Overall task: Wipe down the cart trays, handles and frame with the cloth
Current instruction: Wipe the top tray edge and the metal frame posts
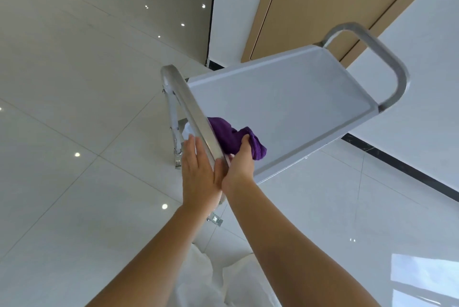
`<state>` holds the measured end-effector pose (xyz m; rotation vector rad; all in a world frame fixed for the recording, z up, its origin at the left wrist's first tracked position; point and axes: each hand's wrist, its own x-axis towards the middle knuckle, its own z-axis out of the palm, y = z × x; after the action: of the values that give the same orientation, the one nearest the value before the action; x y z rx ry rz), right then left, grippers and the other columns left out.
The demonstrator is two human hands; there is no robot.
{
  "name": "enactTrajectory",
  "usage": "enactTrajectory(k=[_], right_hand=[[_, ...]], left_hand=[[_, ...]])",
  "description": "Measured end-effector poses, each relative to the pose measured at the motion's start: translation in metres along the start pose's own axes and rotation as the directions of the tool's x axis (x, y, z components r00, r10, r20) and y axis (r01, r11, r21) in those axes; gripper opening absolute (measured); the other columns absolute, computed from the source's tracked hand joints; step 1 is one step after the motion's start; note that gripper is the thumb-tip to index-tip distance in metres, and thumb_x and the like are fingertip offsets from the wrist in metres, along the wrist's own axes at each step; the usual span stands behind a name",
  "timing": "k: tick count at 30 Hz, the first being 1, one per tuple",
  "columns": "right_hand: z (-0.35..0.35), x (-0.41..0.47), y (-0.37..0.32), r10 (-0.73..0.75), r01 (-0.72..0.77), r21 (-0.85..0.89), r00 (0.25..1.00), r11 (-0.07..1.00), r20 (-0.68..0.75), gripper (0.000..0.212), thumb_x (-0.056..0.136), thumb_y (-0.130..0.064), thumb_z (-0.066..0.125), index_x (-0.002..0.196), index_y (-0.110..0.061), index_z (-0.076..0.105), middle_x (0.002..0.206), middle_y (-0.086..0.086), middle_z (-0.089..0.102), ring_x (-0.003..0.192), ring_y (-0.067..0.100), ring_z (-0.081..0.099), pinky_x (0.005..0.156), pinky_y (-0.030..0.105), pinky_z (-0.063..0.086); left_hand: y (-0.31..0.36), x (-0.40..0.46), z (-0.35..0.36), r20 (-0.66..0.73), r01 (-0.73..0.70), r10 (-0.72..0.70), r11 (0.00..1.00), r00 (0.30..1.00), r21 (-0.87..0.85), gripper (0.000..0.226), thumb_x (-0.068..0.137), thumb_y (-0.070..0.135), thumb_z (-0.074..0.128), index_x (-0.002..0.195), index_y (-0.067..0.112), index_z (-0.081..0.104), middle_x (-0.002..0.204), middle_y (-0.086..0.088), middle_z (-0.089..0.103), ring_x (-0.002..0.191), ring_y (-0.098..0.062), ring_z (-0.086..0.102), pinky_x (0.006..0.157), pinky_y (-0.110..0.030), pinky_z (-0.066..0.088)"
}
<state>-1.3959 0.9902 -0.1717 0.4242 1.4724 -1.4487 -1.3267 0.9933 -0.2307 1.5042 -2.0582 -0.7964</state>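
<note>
While the right hand [239, 165] has its grip closed on the purple cloth [233, 139], bunched inside the top tray [285, 100] at its near corner, about 6 o'clock of the tray floor, the left hand [198, 172] lies open, fingers straight, flat against the outer side of the near handle [191, 112]. The step in hand looks like wiping the tray just under that handle. To do it well, I judge the cloth should be spread flatter so more of it meets the floor, then drawn in overlapping strokes toward the far handle [382, 63] at 2 o'clock, following the raised rim into each corner. The left hand should brace the cart, since it stands on castors [177, 160]. Apart from the cloth, the tray holds nothing visible. Lower trays are hidden.
</note>
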Motion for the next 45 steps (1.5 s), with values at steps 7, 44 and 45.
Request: enactTrajectory(k=[7, 44, 45], right_hand=[[-0.02, 0.03, -0.045, -0.292, 0.286, -0.259, 0.956, 0.923, 0.017, 0.018, 0.095, -0.04, 0.047, 0.106, -0.027, 0.051, 0.114, -0.003, 0.057, 0.099, 0.014, 0.053, 0.092, 0.035, 0.046], [0.056, 0.238, -0.135, 0.098, 0.413, -0.71, 0.893, -0.57, 0.44, 0.085, 0.091, -0.05, 0.047, 0.146, -0.037, -0.017, 0.155, 0.005, -0.023, 0.143, 0.032, -0.016, 0.112, 0.057, -0.003], [0.064, 0.242, -0.137, 0.091, 0.405, -0.723, 0.897, -0.56, 0.432, 0.086, 0.091, -0.051, 0.047, 0.146, -0.037, -0.017, 0.155, 0.005, -0.024, 0.143, 0.032, -0.017, 0.112, 0.057, -0.003]], left_hand=[[0.004, -0.033, 0.018, 0.178, -0.171, 0.155, 0.982, 0.972, 0.075, 0.087, 0.079, 0.018, 0.069, 0.144, -0.005, 0.016, 0.15, -0.028, 0.02, 0.14, -0.037, 0.015, 0.107, -0.052, 0.025], [-0.027, 0.254, 0.053, 0.621, -0.309, -0.366, 0.628, 0.693, 0.714, 0.118, 0.077, 0.056, 0.062, 0.144, 0.003, -0.02, 0.15, -0.024, -0.024, 0.141, -0.038, -0.015, 0.115, -0.045, 0.005], [-0.03, 0.267, 0.053, 0.635, -0.314, -0.356, 0.643, 0.685, 0.699, 0.119, 0.077, 0.056, 0.062, 0.144, 0.003, -0.02, 0.15, -0.024, -0.025, 0.141, -0.038, -0.016, 0.115, -0.045, 0.005]])
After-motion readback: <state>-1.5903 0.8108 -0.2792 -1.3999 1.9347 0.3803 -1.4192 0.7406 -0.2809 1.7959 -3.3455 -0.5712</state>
